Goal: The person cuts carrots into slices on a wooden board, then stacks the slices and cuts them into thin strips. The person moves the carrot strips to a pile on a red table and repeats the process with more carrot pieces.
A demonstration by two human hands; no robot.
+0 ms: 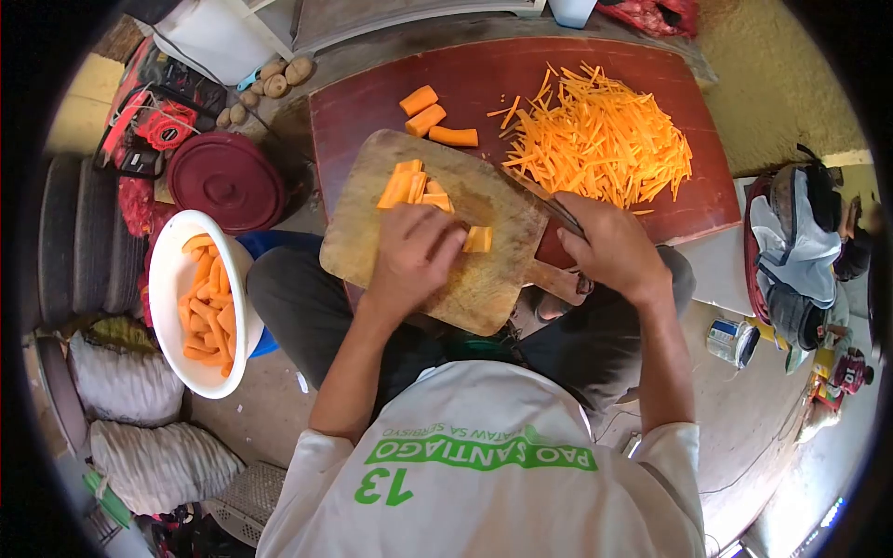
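Head view: pinned carrot piece [478,239] on wooden cutting board [363,232], near its right side, with curled fingers of left hand [414,251]. Clenched right hand [609,249] around knife [551,203], long axis diagonal, tip pointing away and leftward beside carrot strips [605,139]. Had sliced carrots [409,186] stacked just beyond.

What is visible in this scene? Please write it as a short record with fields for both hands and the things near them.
left hand: fingers curled on carrot slices
right hand: grips a knife, blade toward the slices
cutting board: wooden, under both hands
red tray: behind the board
carrot strips: large pile on the tray
carrot chunks: three, on the tray
white bowl: on the left-hand side, holds peeled carrots
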